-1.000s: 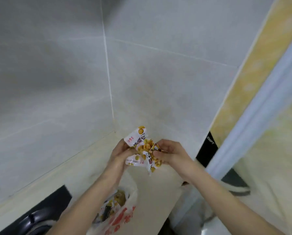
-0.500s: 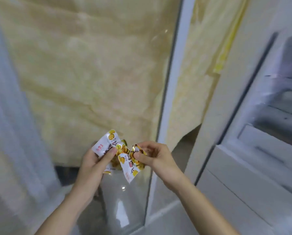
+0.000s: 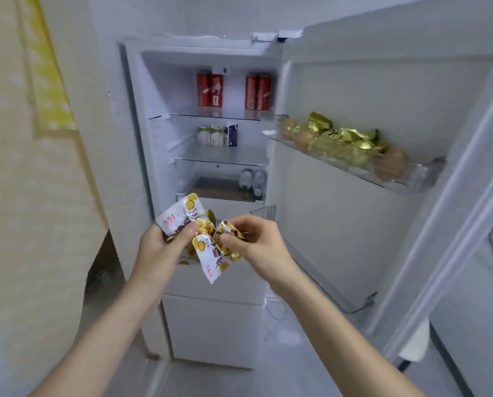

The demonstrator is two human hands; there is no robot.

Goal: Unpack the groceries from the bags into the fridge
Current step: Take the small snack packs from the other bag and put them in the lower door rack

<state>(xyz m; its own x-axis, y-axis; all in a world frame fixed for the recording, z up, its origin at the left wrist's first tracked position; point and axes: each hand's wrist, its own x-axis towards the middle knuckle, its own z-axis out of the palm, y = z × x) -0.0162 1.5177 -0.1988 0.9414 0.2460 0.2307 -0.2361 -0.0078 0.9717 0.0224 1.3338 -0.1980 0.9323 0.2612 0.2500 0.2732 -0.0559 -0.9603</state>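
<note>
Your view now faces the open fridge [image 3: 199, 116], where half a second ago it showed only the marbled wall and the fridge's edge. Your left hand [image 3: 162, 247] and right hand [image 3: 256, 242] still pinch the small snack packets [image 3: 208, 245] between thumb and fingers, held in front of the fridge's lower shelves. Gold packets [image 3: 339, 138] fill the door shelf [image 3: 411, 179].

A home kitchen. Open fridge [image 3: 211, 144] with red cans [image 3: 211, 90] and small cartons [image 3: 211, 134] on shelves. Eggs [image 3: 389, 167] in the door rack.
</note>
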